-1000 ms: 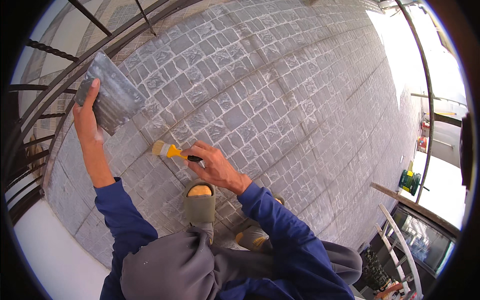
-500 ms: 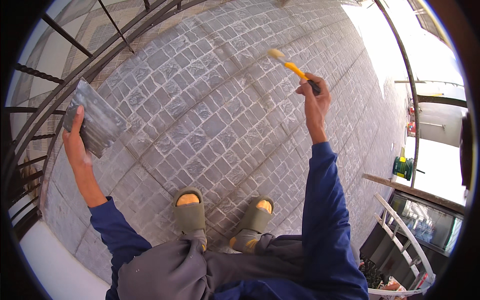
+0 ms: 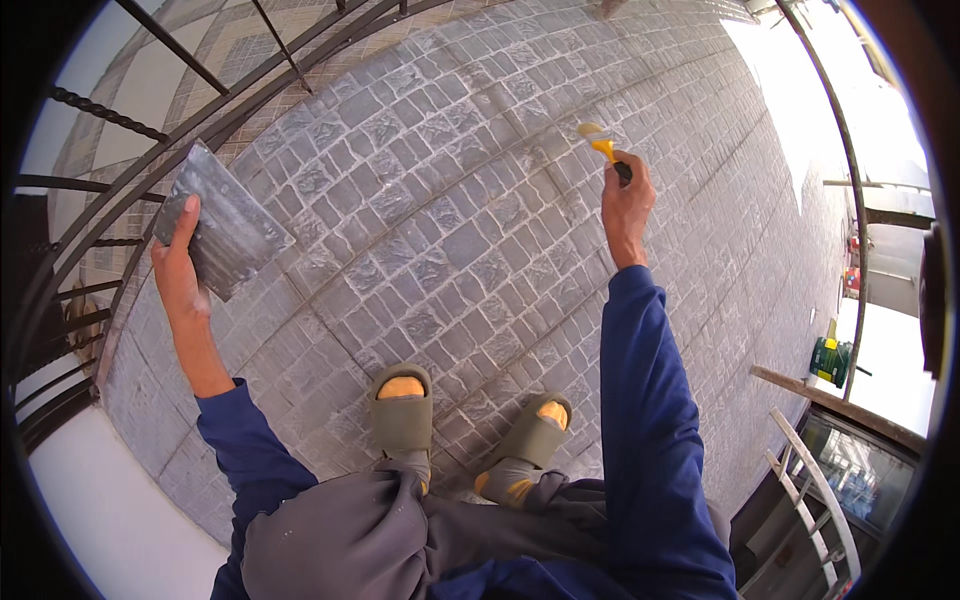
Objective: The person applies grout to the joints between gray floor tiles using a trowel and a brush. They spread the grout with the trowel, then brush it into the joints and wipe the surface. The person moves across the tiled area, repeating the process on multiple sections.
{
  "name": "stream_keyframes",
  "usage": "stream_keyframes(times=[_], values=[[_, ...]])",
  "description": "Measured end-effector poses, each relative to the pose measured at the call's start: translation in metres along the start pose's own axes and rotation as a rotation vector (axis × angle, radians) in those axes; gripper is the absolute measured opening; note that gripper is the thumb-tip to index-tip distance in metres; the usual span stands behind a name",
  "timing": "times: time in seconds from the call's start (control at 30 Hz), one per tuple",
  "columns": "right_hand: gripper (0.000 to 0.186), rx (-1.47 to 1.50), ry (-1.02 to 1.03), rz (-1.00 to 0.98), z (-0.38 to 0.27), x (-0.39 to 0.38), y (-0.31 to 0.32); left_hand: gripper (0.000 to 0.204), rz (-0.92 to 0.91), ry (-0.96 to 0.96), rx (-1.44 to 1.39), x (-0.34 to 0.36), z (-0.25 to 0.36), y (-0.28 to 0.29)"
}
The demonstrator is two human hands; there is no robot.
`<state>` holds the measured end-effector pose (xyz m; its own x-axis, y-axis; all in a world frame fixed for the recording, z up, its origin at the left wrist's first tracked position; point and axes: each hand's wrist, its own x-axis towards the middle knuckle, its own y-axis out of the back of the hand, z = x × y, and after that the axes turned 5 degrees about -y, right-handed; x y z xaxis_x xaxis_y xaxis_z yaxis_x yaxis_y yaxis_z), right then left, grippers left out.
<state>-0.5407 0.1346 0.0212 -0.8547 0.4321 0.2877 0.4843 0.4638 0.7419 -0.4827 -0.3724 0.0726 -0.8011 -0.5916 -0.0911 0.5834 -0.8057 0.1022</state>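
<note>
Closed around the black handle of a paintbrush (image 3: 602, 146), my right hand (image 3: 628, 200) is raised in front of me on the right. The brush has a yellow middle part and pale bristles, which point away and a little left. On the left, my left hand (image 3: 181, 272) grips a flat grey rectangular plate (image 3: 230, 228) by its near-left edge, thumb on top and the other fingers hidden beneath. Pale streaks and smudges cover the plate's face. A wide gap separates brush and plate.
Dark metal railing (image 3: 225, 110) curves close beyond the plate on the left. Grey stone-patterned paving (image 3: 440, 220) lies under my sandals (image 3: 402, 412). At the right stand a green bucket (image 3: 829, 360), a wooden bar (image 3: 835, 405) and a white curved metal frame (image 3: 815, 490).
The whole view has shifted, so the surroundings sit further right. My right hand has moved left over the paving, and the brush has turned to a steeper angle. Both holds are unchanged.
</note>
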Motion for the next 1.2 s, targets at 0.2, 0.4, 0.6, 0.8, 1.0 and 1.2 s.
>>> stream_keyframes(times=[0.2,0.4,0.6,0.8,1.0,1.2], values=[[0.020,0.343,0.151,-0.307,-0.046,-0.079,0.002,0.048,-0.034,0.007,-0.076,-0.004,0.009,-0.011],[0.026,0.638,0.405,-0.965,-0.136,-0.241,-0.039,0.045,-0.080,-0.031,-0.058,-0.010,0.016,-0.032],[0.021,0.538,0.191,-0.820,-0.078,-0.175,-0.056,0.044,-0.054,-0.009,-0.056,-0.009,0.014,-0.023],[0.020,-0.173,0.119,-0.159,0.031,0.045,0.059,0.048,-0.019,0.013,0.004,-0.002,0.005,-0.001],[0.017,-0.161,-0.055,-0.626,0.063,0.065,0.245,0.048,-0.176,0.034,0.270,-0.006,-0.001,-0.011],[0.026,-0.519,-0.359,-1.181,0.103,-0.087,0.283,0.038,-0.535,-0.042,0.491,-0.015,0.011,-0.061]])
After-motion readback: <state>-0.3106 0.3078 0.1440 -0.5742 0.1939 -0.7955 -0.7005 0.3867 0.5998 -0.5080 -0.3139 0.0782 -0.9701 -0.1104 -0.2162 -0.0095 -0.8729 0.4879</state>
